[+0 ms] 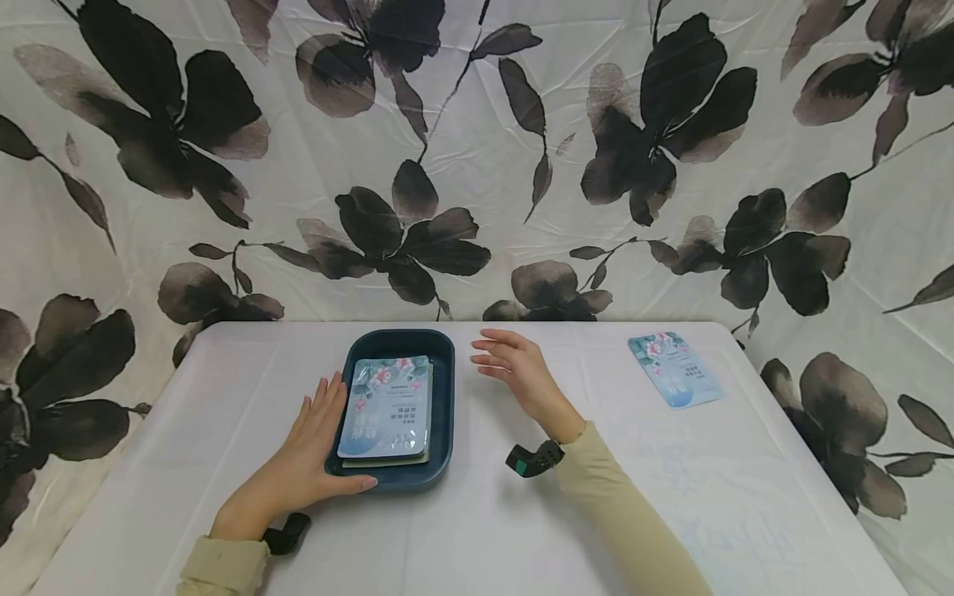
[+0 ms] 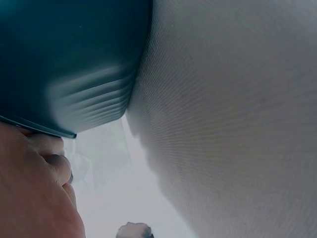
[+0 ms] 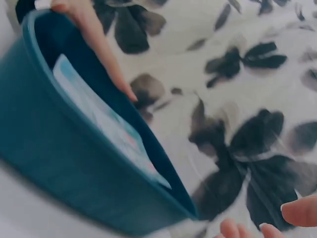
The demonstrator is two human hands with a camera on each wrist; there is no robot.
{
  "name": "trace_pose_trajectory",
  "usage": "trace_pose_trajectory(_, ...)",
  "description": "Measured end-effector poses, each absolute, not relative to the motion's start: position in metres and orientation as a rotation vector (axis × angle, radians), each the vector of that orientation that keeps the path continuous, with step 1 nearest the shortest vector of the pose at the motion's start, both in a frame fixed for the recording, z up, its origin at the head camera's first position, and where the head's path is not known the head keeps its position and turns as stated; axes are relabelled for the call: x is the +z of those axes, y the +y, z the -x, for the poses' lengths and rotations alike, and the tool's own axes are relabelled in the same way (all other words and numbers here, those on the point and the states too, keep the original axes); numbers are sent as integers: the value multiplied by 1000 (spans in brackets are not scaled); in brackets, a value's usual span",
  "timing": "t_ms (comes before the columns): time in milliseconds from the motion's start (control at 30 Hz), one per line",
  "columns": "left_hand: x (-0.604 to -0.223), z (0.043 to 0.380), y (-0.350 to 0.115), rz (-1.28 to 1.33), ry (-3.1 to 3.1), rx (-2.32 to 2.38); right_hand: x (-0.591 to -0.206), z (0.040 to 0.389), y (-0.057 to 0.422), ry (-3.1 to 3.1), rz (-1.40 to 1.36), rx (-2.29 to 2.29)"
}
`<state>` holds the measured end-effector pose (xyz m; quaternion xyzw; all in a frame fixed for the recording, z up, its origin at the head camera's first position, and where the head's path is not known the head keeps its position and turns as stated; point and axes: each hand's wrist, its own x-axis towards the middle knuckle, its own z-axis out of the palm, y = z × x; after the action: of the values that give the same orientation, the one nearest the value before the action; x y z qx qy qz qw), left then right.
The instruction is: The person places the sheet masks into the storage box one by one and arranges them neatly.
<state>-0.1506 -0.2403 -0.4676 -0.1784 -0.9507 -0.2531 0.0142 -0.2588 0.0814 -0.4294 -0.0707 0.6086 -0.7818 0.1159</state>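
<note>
A dark blue rectangular tray (image 1: 443,397) stands on the table with a small stack of light blue, flower-printed flat packets (image 1: 387,406) inside. My left hand (image 1: 294,463) lies along the tray's left side, its fingers straight and its thumb at the near rim. The tray's ribbed wall (image 2: 91,94) fills the upper left of the left wrist view. Just right of the tray, my right hand (image 1: 517,368) is held over the table, fingers loosely extended and nothing in them. Its thumb (image 3: 301,212) shows at the lower right of the right wrist view, apart from the tray.
A single matching packet (image 1: 674,370) lies flat at the far right of the white table (image 1: 537,530). Behind the table's back edge hangs a white cloth (image 1: 537,207) with dark flowers. Each wrist carries a black strap device (image 1: 534,459).
</note>
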Motion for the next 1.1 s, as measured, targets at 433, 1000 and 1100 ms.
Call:
trace_pose_trajectory(433,-467,149,-242,531,-2979,-805,-430,271,158,1965,17,-2562)
trace_pose_trajectory(1000,-471,152,-243,535,-2974,-811,-427,275,250,2256,-280,-2817)
trace_pose_trajectory(1100,-470,152,-242,530,-2977,-813,-429,275,264,2321,-373,-2833)
